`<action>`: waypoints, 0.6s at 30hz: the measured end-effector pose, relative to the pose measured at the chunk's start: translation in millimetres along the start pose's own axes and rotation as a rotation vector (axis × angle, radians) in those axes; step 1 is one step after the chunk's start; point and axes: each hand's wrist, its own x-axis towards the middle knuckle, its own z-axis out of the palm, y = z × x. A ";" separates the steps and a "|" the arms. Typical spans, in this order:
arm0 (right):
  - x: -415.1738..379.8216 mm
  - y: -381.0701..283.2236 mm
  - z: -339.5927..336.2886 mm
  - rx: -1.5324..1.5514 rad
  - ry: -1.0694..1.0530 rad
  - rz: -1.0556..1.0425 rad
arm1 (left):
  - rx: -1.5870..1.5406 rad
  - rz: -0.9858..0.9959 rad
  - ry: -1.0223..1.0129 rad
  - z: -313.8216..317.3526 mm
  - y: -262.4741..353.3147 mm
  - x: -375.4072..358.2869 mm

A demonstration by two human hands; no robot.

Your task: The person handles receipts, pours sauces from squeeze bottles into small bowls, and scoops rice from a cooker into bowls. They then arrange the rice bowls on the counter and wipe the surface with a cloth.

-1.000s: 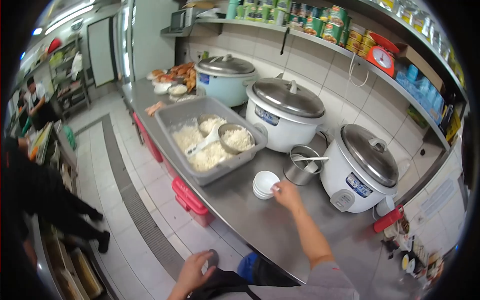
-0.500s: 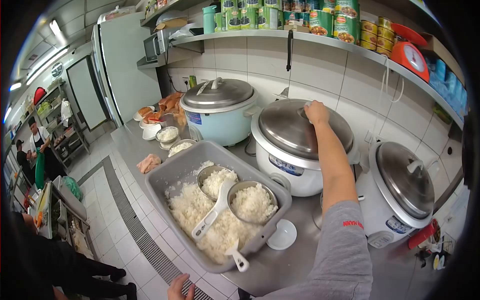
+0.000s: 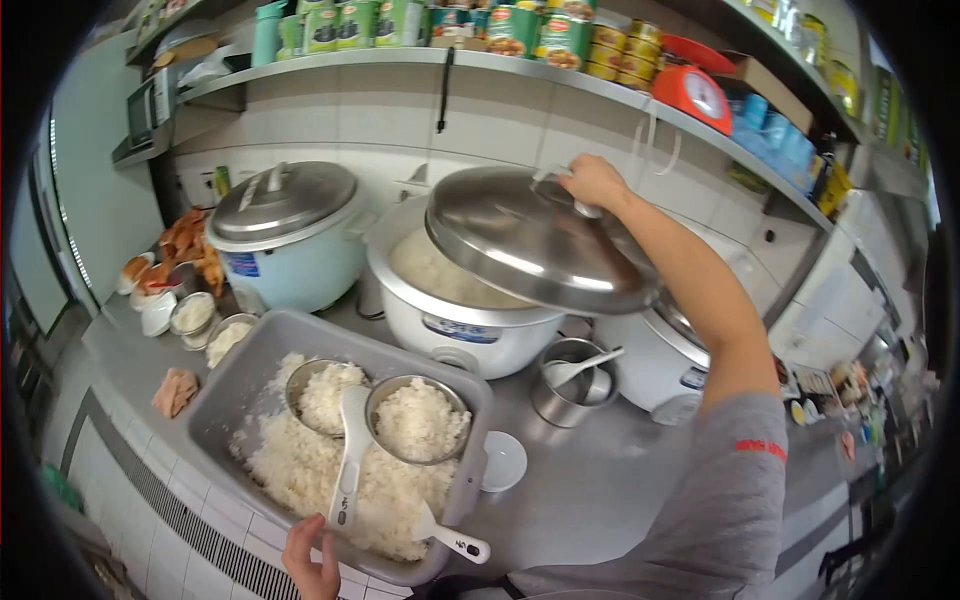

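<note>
My right hand grips the handle of a steel lid, which is tilted and raised over the middle rice cooker. White rice shows inside that cooker, its right part hidden under the lid. Fingers apart and holding nothing, my left hand is at the front edge of a grey tub. Loose rice fills the tub, along with two steel bowls of rice. One white rice paddle lies between the bowls; a second paddle rests by the tub's front right corner.
To the left stands a lidded pale-blue rice cooker. Another cooker is partly behind my arm. A steel pot holding a white paddle and a small white bowl sit on the counter. Overhead runs a shelf of cans and a red scale.
My right hand has lifted the lid off the middle cooker and moved it right, exposing the rice. My left hand has come up to the tub's edge. The view has turned right.
</note>
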 end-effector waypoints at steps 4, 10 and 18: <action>-98.3 77.1 -43.4 -0.151 -0.055 -0.025 | -0.059 0.021 -0.147 5.7 -5.4 29.2; -151.2 182.0 -48.7 -0.309 -0.054 0.134 | -0.196 0.026 -0.254 30.7 14.0 36.1; -109.1 217.4 11.3 -0.310 -0.054 0.286 | -0.130 0.085 -0.070 46.8 83.3 -10.4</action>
